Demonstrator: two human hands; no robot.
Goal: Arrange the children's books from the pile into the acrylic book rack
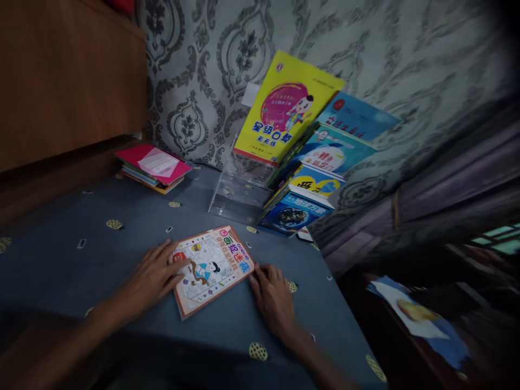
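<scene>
A thin book with an orange border and a cartoon figure on its cover lies flat and tilted on the blue-grey tabletop. On its left edge rests my left hand, fingers spread, with the fingertips over the cover. My right hand lies on the table by the book's right corner, fingertips touching or close to that corner, fingers slightly bent and apart. Behind the book stands a clear acrylic rack holding a yellow book and several blue and green books, including a dark blue one in front.
A stack of books with a pink one on top sits at the back left, beside a wooden cabinet. Patterned wallpaper rises behind the table. Right of the table's edge, papers lie on a lower dark surface.
</scene>
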